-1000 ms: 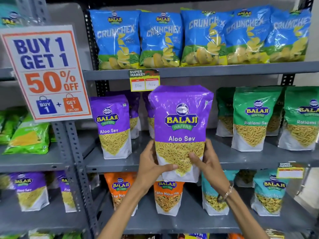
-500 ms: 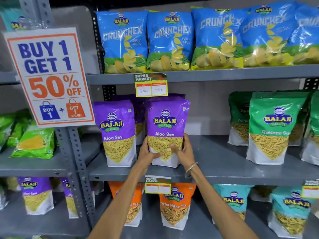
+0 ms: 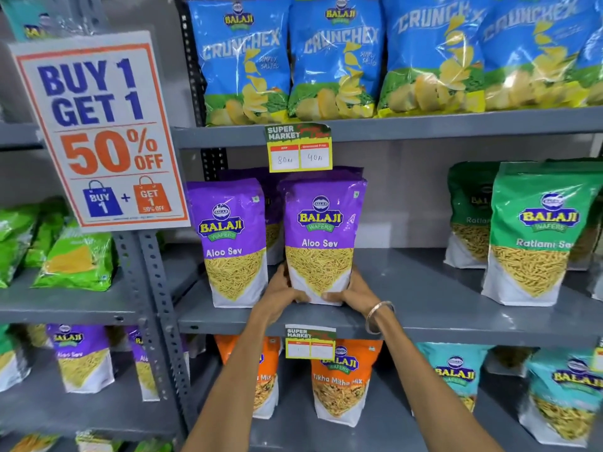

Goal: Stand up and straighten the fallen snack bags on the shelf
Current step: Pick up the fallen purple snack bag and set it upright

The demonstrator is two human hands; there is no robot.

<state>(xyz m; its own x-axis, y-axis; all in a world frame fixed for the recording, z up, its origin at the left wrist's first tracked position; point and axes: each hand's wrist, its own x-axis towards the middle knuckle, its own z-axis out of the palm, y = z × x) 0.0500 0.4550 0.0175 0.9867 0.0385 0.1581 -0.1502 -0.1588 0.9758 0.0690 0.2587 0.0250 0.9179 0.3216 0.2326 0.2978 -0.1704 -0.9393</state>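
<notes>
Head camera: the purple Aloo Sev bag (image 3: 321, 243) stands upright at the front edge of the grey middle shelf (image 3: 424, 308), and you clasp its base from both sides, your left hand (image 3: 282, 296) wrapped around the lower left corner and your right hand (image 3: 350, 293) around the lower right. A second Aloo Sev bag (image 3: 231, 243) stands just beside it on the left, with more purple bags behind. A yellow price tag (image 3: 299, 148) hangs from the shelf above, blue Crunchex bags (image 3: 336, 57) line that upper shelf, and green Ratlami Sev bags (image 3: 535, 233) stand well apart to the right.

Purple bag (image 3: 321, 236): "Aloo Sev"; sign (image 3: 98, 132): "50% OFF".
</notes>
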